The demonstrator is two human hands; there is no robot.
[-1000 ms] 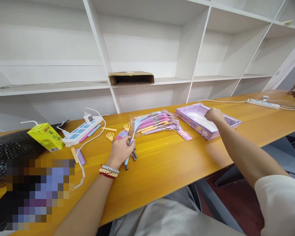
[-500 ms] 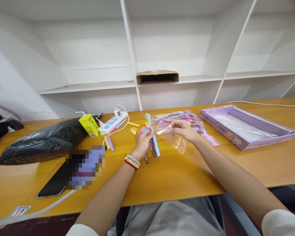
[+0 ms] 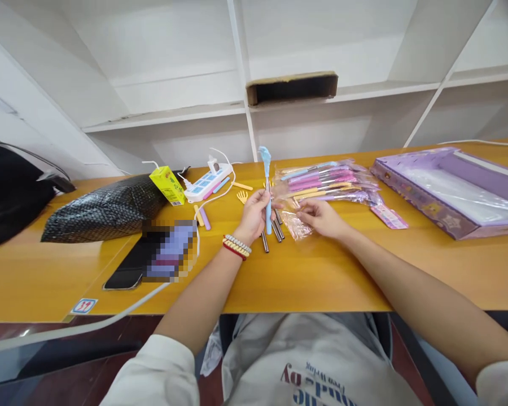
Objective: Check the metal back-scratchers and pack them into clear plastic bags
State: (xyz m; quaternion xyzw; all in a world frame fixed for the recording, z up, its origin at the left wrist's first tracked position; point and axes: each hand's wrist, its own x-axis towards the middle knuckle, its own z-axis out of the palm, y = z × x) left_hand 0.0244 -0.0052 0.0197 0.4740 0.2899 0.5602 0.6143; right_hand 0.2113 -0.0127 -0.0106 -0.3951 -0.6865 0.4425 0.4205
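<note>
Blue hand-shaped plastic wand (image 3: 266, 192) stood upright in the left hand (image 3: 254, 214), fingers closed round its lower shaft, just left of the heap of pastel wands in clear wrapping (image 3: 325, 185). The right hand (image 3: 319, 217) pinched what looked like a crinkled clear sleeve (image 3: 298, 225) below that heap. Sleeving it well meant keeping the sleeve's mouth open and the wand straight. Bare yellow wooden tabletop (image 3: 322, 276) below the heap, toward the table's near edge, left elbow room.

Both hands meet mid-table: left hand (image 3: 254, 214) clenched, right hand (image 3: 319, 217) pinching.
</note>
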